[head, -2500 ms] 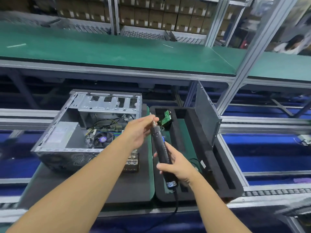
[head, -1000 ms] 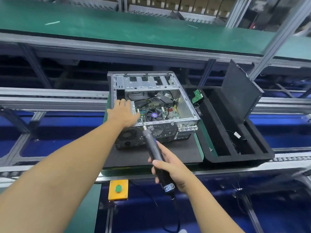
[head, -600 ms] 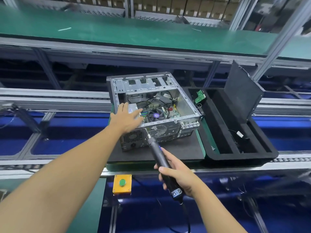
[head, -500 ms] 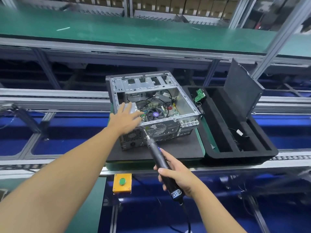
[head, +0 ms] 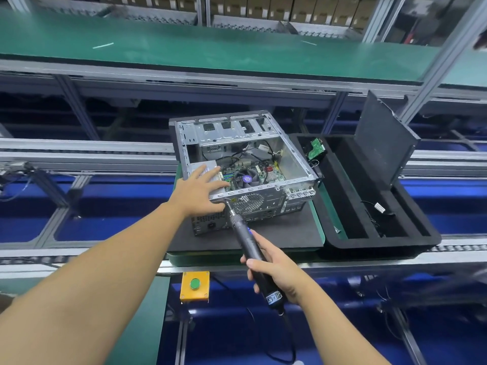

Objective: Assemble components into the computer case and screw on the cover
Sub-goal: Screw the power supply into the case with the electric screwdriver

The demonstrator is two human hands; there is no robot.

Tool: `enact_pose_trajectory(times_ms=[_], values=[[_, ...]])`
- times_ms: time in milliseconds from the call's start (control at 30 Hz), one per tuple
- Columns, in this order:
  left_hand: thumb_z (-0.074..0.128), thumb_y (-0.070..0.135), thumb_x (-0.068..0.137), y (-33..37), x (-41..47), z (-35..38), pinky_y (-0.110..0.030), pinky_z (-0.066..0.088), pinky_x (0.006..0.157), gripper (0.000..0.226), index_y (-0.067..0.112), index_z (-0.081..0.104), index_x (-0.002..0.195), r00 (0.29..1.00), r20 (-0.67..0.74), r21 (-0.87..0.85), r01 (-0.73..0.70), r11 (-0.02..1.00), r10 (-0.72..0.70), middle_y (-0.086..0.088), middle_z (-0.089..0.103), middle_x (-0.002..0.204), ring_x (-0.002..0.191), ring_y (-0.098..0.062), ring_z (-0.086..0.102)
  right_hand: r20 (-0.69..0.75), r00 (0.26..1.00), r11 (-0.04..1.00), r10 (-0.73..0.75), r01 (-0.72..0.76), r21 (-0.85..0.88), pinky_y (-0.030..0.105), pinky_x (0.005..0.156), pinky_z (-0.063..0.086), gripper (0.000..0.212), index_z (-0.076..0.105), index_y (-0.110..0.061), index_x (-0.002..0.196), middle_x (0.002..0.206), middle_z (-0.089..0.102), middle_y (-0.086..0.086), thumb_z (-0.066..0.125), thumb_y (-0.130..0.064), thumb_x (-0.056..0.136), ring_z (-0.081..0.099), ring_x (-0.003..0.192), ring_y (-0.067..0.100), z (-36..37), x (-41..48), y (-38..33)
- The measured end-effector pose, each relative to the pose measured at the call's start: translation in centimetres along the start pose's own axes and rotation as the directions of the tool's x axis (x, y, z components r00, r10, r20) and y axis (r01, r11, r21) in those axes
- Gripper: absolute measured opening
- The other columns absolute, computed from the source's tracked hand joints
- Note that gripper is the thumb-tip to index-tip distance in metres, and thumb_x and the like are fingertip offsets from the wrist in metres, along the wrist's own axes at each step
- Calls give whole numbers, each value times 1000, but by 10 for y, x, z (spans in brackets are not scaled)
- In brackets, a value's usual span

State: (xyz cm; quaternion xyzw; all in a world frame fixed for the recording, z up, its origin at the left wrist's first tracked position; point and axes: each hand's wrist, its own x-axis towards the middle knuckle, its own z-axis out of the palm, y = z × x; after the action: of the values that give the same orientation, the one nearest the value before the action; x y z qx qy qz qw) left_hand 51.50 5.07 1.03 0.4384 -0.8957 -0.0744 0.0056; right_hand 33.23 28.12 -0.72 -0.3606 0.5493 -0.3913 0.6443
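Computer case (head: pixel 245 143) is lying on its side, open face up, rear panel facing near, on a dark mat (head: pixel 276 238) at the middle of the surface. Left hand (head: pixel 200 191) is pressing flat with fingers spread straight, over the case's near-left rim and onto the grey power supply (head: pixel 208 165). Judging it's bracing the case so it doesn't slide under tool pressure.

Right hand (head: pixel 276 272) is wrapping its fingers round the black electric screwdriver (head: pixel 247 241), cord trailing down off the near edge. The bit is angling up-left onto the top edge of the rear panel, just beside the left thumb. Likely driving a power-supply screw; the screw itself is too small to tell.

Cover panel (head: pixel 382 143) is standing tilted in the black foam tray (head: pixel 395 242) just right of the case, not yet fitted. Green circuit board (head: pixel 315 148) is leaning in the tray's far-left corner, loose cables further right, probably staged within reach.

Surface is a roller conveyor line with aluminium rails. Yellow box with green button (head: pixel 195 285) is hanging below the near edge. Green-topped shelf (head: pixel 210 54) is running across far above, cardboard boxes (head: pixel 263 6) stacking behind it.
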Motion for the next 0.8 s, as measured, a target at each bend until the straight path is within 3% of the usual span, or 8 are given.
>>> enact_pose_trajectory(times_ms=[367,667,800], values=[[32,91,68,0,1,4,-61,34,103,74,63,34,137,999,-46,38,5,999,-3,21,8,163,152,-16,3,-2,1000,999,-25,25,-41,37,62,55,89,30,-37,159,108,66,7,72,-20,83,62,79,21,0,-1,-4],[42,86,73,-2,3,7,-64,32,104,67,64,33,136,999,-44,15,5,1000,-4,21,8,163,151,-16,2,-13,1000,997,-10,9,-72,38,62,55,91,28,-37,160,107,67,9,73,-23,82,63,78,22,1,3,-6],[47,80,76,-3,3,8,-63,33,103,64,64,34,136,999,-54,7,2,1000,-2,21,9,163,151,-17,3,-11,1000,1000,-4,4,-5,36,60,55,92,29,-32,160,115,63,14,75,-23,81,61,78,24,4,3,-7]])
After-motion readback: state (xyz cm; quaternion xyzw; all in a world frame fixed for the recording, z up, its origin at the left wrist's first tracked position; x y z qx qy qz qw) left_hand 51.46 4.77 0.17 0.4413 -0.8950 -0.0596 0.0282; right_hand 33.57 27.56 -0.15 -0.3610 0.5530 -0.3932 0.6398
